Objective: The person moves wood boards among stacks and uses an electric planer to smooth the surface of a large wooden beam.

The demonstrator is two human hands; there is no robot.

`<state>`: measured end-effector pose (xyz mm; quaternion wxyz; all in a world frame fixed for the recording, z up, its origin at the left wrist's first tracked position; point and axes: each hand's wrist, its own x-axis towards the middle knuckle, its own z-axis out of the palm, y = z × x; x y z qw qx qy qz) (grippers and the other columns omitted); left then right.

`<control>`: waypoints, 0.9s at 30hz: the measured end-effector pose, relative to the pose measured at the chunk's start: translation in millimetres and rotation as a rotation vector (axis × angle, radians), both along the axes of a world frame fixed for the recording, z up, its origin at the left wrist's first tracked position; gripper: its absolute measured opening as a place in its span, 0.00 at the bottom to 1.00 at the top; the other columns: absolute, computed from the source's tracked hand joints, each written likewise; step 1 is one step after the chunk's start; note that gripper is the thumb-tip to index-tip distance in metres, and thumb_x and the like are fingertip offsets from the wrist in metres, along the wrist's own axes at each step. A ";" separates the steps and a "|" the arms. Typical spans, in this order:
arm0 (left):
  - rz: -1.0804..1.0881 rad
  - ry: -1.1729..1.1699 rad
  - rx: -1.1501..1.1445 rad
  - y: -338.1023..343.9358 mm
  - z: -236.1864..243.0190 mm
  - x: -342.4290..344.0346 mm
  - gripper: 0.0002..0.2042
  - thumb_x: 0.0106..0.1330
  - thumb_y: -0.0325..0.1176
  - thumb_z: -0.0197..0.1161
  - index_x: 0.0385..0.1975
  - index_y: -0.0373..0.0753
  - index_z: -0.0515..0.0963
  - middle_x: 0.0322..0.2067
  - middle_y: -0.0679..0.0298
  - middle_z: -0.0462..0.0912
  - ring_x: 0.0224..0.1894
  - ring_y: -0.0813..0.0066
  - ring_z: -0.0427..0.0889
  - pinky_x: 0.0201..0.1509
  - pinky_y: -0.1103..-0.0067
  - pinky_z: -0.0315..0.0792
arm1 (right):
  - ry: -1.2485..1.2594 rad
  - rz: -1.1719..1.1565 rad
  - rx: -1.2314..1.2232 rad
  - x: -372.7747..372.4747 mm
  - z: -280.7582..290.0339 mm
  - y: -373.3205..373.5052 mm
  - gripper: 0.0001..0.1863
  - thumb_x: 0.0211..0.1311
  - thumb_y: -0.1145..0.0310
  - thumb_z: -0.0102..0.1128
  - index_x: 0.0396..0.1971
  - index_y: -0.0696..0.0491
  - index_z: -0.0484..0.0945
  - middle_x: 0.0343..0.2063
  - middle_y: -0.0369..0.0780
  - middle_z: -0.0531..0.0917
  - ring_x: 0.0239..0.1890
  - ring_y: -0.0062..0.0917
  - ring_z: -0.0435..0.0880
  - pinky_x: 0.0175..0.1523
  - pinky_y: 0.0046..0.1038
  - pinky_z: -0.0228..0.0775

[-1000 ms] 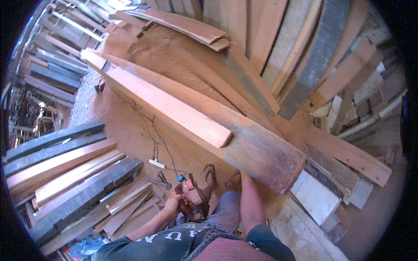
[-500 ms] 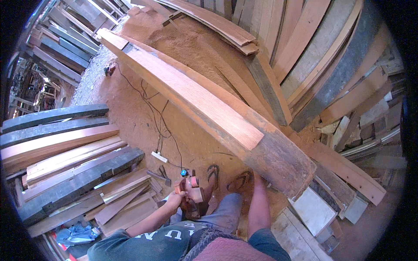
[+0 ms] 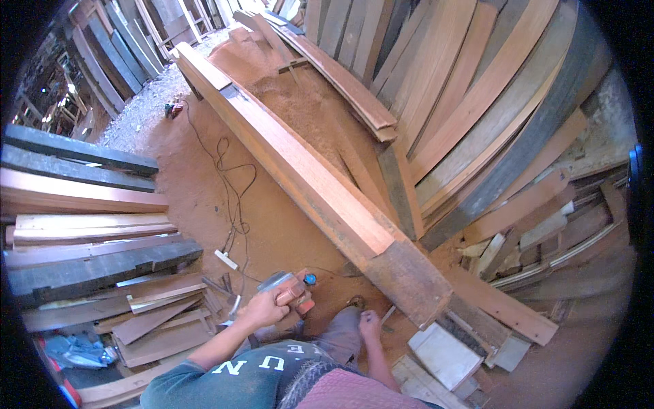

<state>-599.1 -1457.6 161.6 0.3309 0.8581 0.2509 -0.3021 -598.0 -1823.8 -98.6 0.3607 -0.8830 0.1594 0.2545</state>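
Reddish sawdust floor (image 3: 204, 198): left hand (image 3: 262, 308) clenched around a power tool (image 3: 289, 290), carried clear of the beam (image 3: 300, 163); right hand (image 3: 370, 325) hangs loosely curled, empty.

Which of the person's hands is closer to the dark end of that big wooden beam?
Right. The right hand hangs just below and left of the beam's dark end, not touching it. The left hand is farther left, gripping a power tool above the reddish floor.
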 end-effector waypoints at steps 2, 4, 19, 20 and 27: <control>-0.111 -0.045 -0.032 -17.7 33.5 14.0 0.24 0.60 0.44 0.66 0.54 0.38 0.78 0.47 0.38 0.86 0.51 0.39 0.85 0.58 0.54 0.78 | -0.169 0.192 0.171 -1.4 37.2 -3.4 0.12 0.70 0.66 0.55 0.43 0.54 0.86 0.39 0.50 0.89 0.46 0.42 0.89 0.56 0.40 0.78; -0.172 -0.101 -0.002 -44.6 58.5 19.3 0.25 0.61 0.44 0.67 0.53 0.34 0.74 0.46 0.37 0.85 0.51 0.37 0.85 0.56 0.53 0.78 | -0.211 0.298 0.261 9.1 70.6 -10.2 0.13 0.70 0.67 0.56 0.47 0.54 0.87 0.41 0.50 0.89 0.46 0.40 0.89 0.56 0.39 0.79; 0.288 -0.329 -0.717 -246.1 -3.0 103.6 0.29 0.71 0.44 0.67 0.56 0.27 0.63 0.36 0.55 0.84 0.34 0.68 0.83 0.40 0.69 0.80 | -0.073 -0.148 0.414 123.1 165.4 -184.5 0.15 0.67 0.75 0.64 0.53 0.58 0.85 0.34 0.40 0.87 0.31 0.22 0.85 0.38 0.27 0.80; 0.366 -0.277 -0.852 -253.7 -7.5 110.3 0.28 0.72 0.42 0.66 0.57 0.27 0.63 0.34 0.58 0.83 0.30 0.74 0.82 0.36 0.71 0.80 | -0.116 -0.140 0.445 125.9 162.2 -187.7 0.15 0.67 0.75 0.64 0.53 0.58 0.84 0.34 0.40 0.87 0.31 0.22 0.85 0.38 0.27 0.80; 1.110 -0.145 -1.108 -257.2 -36.5 114.7 0.07 0.71 0.33 0.64 0.37 0.37 0.79 0.24 0.65 0.80 0.23 0.74 0.80 0.27 0.73 0.77 | -0.066 -0.179 0.497 122.0 176.3 -162.7 0.12 0.66 0.76 0.67 0.49 0.60 0.83 0.33 0.39 0.88 0.31 0.22 0.86 0.37 0.23 0.79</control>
